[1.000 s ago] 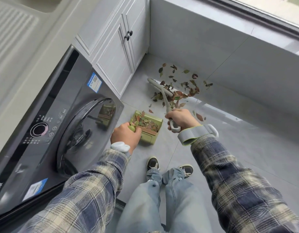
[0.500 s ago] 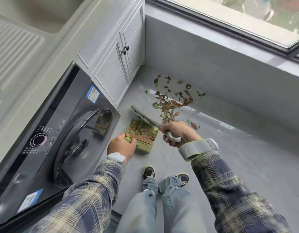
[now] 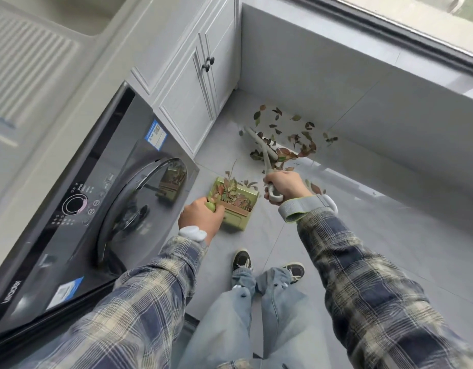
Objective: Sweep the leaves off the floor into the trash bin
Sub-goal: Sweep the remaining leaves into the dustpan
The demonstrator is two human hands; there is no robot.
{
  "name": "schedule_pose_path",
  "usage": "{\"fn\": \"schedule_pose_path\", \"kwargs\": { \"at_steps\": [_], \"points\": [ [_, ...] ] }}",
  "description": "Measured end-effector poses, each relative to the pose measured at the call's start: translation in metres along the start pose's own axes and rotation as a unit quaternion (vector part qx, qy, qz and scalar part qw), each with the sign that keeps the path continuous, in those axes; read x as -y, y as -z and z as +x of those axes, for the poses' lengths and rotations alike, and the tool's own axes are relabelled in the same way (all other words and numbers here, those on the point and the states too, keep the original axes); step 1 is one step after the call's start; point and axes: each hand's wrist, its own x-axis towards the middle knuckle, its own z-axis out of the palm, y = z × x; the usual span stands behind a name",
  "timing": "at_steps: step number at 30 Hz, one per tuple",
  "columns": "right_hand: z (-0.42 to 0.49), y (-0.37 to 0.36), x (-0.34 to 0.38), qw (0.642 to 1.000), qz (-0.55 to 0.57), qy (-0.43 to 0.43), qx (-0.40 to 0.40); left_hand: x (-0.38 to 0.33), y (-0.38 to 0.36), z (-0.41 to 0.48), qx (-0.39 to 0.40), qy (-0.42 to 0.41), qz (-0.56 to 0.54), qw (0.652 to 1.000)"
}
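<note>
Left hand [image 3: 200, 218] fingers wrapped round dustpan [image 3: 236, 222]; right hand [image 3: 286, 185] fingers wrapped round broom [image 3: 267, 162].

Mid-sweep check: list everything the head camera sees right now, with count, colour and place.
Loose leaves: many, red-brown and green, on the floor by the low wall.
Leaves in dustpan: a heap, same colours.
Dustpan: one, green, low beside the washing machine.
Broom: one, pale grey, head among the loose leaves.
Trash bin: none in view.
Washing machine: one, dark grey, left.
Cabinet: one, white, two doors, beyond the washer.
Drainboard: one, pale, top left, blurred.
Window: one, dark frame, top right.
Floor: grey tiles.
Shoes: two, black and white, bottom centre.
Left hand: grips the dustpan handle.
Right hand: grips the broom handle.
</note>
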Motion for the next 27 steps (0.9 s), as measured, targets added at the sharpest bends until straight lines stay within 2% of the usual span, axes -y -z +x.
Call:
{"fn": "schedule_pose_path", "kwargs": {
  "at_steps": [9,13,20,27],
  "points": [
    [0.003,-0.002,-0.013,0.997,-0.038,-0.053,0.041,0.003,-0.002,0.003,-0.013,-0.007,0.009,1.000],
    [-0.022,0.006,0.002,0.996,0.023,-0.067,0.051,0.006,-0.005,0.003,-0.012,-0.006,0.012,1.000],
    [-0.041,0.019,0.028,0.998,0.013,-0.036,0.051,0.005,-0.007,0.001,-0.017,0.010,-0.002,1.000],
    [-0.019,0.008,-0.002,1.000,-0.004,0.008,0.017,0.007,-0.009,0.002,-0.015,0.003,-0.005,1.000]
  ]
}}
